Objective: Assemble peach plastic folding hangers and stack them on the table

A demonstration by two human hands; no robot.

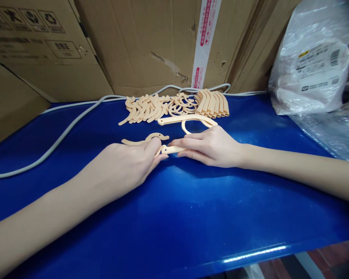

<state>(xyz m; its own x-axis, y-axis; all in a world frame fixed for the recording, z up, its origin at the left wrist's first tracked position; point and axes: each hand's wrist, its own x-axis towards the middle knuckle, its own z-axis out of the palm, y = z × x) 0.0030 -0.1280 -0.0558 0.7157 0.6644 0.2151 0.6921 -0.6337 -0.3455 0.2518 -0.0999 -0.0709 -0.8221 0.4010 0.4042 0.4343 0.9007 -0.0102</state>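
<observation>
Cream plastic parts meet between my two hands, just above the blue table. My right hand [212, 148] is closed, its fingers and thumb pinching a slim cream plastic arm [174, 149] with a small hole near its end. My left hand [130, 161] pinches a small cream plastic piece [158, 153] against that end; most of this piece is hidden by the fingers. Just behind the left fingertips shows a wavy cream hook piece [133, 142]; I cannot tell whether the hand touches it. Behind my right hand lie a long cream plastic arm [177, 119] and a cream ring-shaped part [184, 127].
At the back of the blue table [174, 224] lie a pile of wavy cream pieces [147, 108], several cream rings [182, 104] and stacked curved arms [212, 103]. A white cable [72, 131] runs behind and left. Cardboard boxes [151, 42] and a plastic-wrapped package [311, 73] stand behind.
</observation>
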